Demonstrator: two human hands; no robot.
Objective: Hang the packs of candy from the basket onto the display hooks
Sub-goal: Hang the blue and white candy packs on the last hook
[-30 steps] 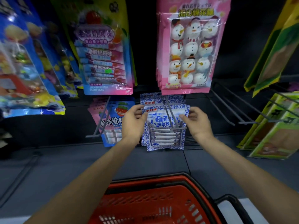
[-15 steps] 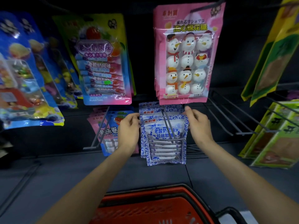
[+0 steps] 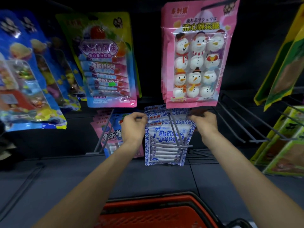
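Both hands have risen from the sides of the front blue-and-white candy pack (image 3: 166, 140) to its top corners, farther back along the double-wire hook (image 3: 176, 134). The left hand (image 3: 134, 125) pinches the upper left edge with curled fingers. The right hand (image 3: 203, 122) grips the upper right corner, just below the pink snowman marshmallow pack (image 3: 194, 60). The pack hangs on the hook before like packs. Further wire hooks (image 3: 238, 124) project at right, and a red basket (image 3: 153, 213) lies below.

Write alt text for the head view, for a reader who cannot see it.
The left hand and right hand grip the top corners of blue-and-white candy packs on a display hook, beneath pink snowman packs. A red basket sits below.
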